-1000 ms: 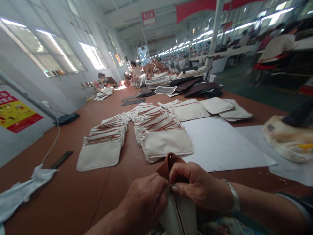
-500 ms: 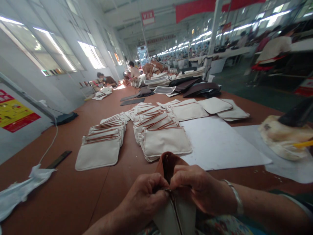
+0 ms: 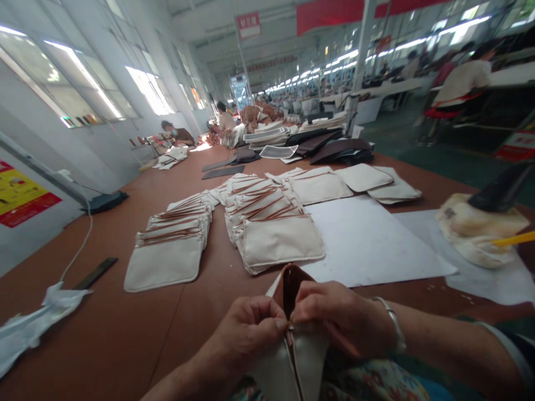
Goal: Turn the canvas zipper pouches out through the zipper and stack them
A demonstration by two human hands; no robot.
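A cream pouch (image 3: 273, 370) with a brown inside and a dark zipper (image 3: 293, 362) down its middle is held up close to me, over the near table edge. My left hand (image 3: 254, 328) pinches the left side of its opening, thumb and forefinger at the zipper. On the other side my right hand (image 3: 340, 314), with a bracelet on the wrist, grips the opening's edge; its fingertips almost touch the left ones. Between the hands the pouch's brown interior (image 3: 292, 284) gapes. What exactly the fingertips pinch is partly hidden.
Overlapping cream pouches with brown strips lie in a left stack (image 3: 165, 259) and a middle stack (image 3: 282, 239). A white sheet (image 3: 376, 239) lies right of them. A wrapped container (image 3: 472, 228) with a yellow handle (image 3: 516, 238) stands at right. Several people sit farther back.
Both hands still pinch the pouch at its zipper. The pouch has tilted slightly and its lower part has shifted left. The whole view has moved a little.
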